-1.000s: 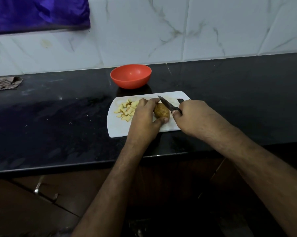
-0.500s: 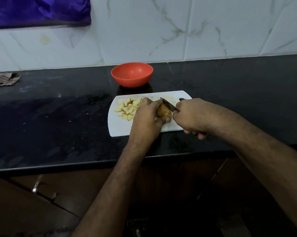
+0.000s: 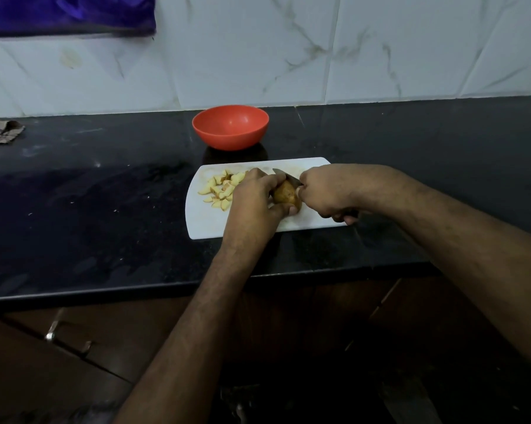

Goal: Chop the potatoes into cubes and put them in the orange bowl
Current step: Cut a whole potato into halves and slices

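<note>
Since a second back the knife [image 3: 285,178] had dropped lower onto the potato [image 3: 285,194], and the right hand [image 3: 328,191] had slid down toward the board's [image 3: 203,224] near edge. The potato sat mid-frame on the white board, skin still on. The left hand [image 3: 255,206] curled its fingers over the top with the thumb tucked under the front, probably to stop it rolling while the blade bit in. The right hand was wrapped tight round the handle, blade angled across the potato's far side. The cut pieces [image 3: 221,191] lay piled just left of the hand, out of the knife's way. The bowl [image 3: 230,127] waited behind the board, upper centre, looking empty.
</note>
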